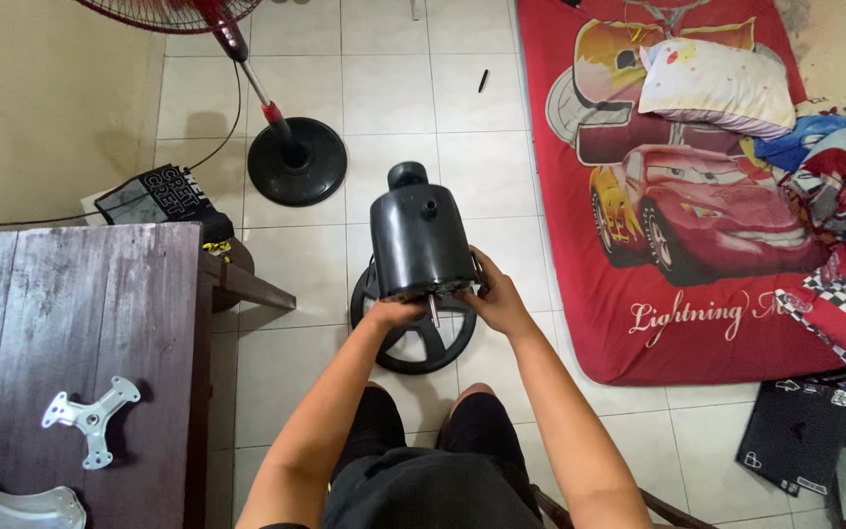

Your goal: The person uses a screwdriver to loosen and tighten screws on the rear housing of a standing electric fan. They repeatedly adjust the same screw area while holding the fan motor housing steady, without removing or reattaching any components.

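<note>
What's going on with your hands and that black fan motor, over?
Left hand and right hand both gripping the black fan motor at its bottom edge. Motor held above a black round guard on the floor. Nothing blocking.

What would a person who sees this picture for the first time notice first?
At the centre, the left hand and right hand hold a black fan motor housing above a round black ring on the tiled floor. To the right lies a bright red mattress. On the dark wooden table at left rests a white four-armed bracket.
</note>
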